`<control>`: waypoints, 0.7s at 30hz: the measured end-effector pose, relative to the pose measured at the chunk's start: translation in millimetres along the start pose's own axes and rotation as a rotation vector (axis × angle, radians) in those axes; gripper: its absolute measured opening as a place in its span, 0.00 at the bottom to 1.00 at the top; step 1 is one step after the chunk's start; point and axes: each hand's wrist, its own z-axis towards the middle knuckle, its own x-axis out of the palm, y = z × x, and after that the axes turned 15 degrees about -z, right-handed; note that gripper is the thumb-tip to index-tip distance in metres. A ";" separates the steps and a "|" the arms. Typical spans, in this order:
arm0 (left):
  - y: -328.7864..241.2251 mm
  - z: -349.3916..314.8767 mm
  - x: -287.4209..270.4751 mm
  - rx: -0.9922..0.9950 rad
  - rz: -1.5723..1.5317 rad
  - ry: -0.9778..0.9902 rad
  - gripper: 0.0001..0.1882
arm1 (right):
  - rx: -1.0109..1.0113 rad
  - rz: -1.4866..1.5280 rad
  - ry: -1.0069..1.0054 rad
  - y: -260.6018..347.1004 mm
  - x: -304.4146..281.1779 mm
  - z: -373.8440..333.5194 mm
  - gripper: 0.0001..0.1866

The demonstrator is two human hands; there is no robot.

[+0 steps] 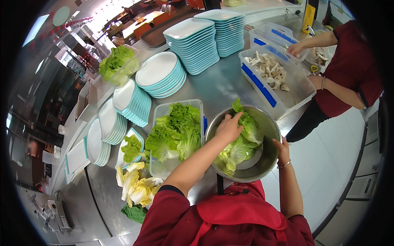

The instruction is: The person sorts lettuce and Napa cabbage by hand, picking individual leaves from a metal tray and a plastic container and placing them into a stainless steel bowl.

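A steel bowl [269, 127] is in front of me at the counter's edge, with green lettuce leaves [248, 131] inside it. My left hand [230, 129] reaches over the bowl's left side, its fingers closed on the lettuce; the fingertips are partly hidden by leaves. On the right, my right hand [282, 151] grips the bowl's rim, thumb on the edge. Left of the bowl stands a clear plastic bin [159, 168] heaped with frilly lettuce [176, 129], partly under my left forearm.
Beyond the bin are stacks of white-and-turquoise plates [191, 30]. Yellow cabbage leaves [137, 186] lie at the near left. A second lettuce bin [127, 67] stands farther back. At right, a co-worker's hands [296, 49] are by a bin of mushrooms [269, 69].
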 end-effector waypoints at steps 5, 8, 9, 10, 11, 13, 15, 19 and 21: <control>-13.4 -10.6 -4.5 0.196 -0.118 -0.059 0.17 | -0.007 0.024 -0.016 -0.3 2.0 -0.1 0.19; -35.1 -34.2 -26.9 0.370 -0.189 -0.107 0.13 | 0.013 -0.009 -0.011 -5.6 -2.1 3.1 0.18; -41.5 -42.4 -37.4 0.425 -0.206 -0.136 0.13 | 0.013 -0.001 0.001 -1.9 -1.0 2.7 0.18; -46.5 -51.0 -48.9 0.479 -0.222 -0.166 0.12 | 0.024 0.017 -0.001 0.5 1.1 2.1 0.18; -50.8 -60.9 -62.0 0.500 -0.231 -0.201 0.13 | 0.032 0.034 0.000 1.8 2.3 1.8 0.18; -56.3 -80.2 -91.9 0.549 -0.250 -0.264 0.14 | 0.043 0.022 0.026 -9.0 -5.7 6.9 0.20; -56.1 -102.3 -123.7 0.516 -0.285 -0.346 0.13 | 0.047 0.017 0.031 -5.8 -5.1 5.6 0.19; -39.6 -146.4 -173.8 0.424 -0.308 -0.563 0.13 | 0.020 0.006 0.030 -4.0 -4.4 4.0 0.18; -28.9 -170.6 -187.2 0.314 -0.272 -0.625 0.12 | 0.034 0.000 0.018 -4.3 -3.7 4.9 0.17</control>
